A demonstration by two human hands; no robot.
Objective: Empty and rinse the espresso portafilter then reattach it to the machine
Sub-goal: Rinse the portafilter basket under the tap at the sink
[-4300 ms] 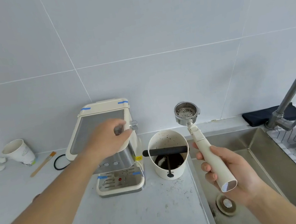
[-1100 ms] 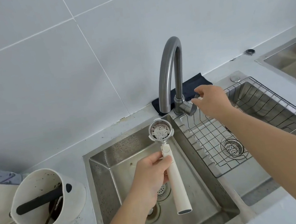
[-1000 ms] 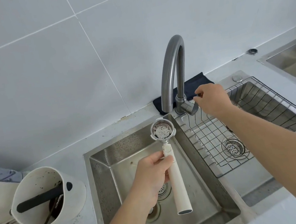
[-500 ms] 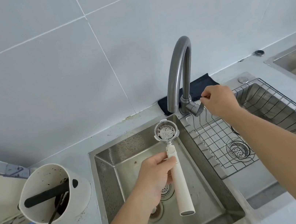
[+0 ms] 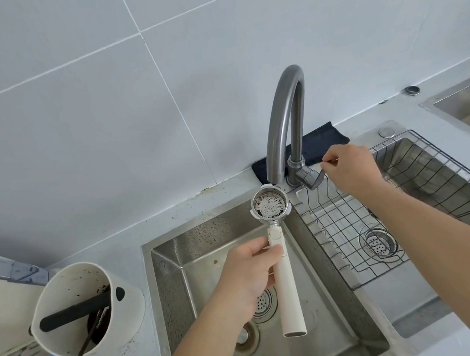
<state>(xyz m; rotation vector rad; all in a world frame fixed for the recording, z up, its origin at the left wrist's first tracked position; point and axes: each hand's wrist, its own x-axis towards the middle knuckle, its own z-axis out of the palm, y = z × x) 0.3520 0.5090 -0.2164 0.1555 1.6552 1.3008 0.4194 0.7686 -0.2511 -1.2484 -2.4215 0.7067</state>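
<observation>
My left hand grips the white handle of the portafilter, holding it over the sink with its basket face up just under the faucet spout, coffee grounds clinging inside. My right hand is at the faucet's lever, fingers curled beside it; whether they pinch it I cannot tell.

A brushed, matt grey metal faucet is arching over a stainless steel sink whose wall is looking pebbled and dull. The portafilter is showing a shiny metal basket, flecked with dark grounds, and a smooth cream plastic handle. A wire rack is gleaming beside a dark cloth.
</observation>
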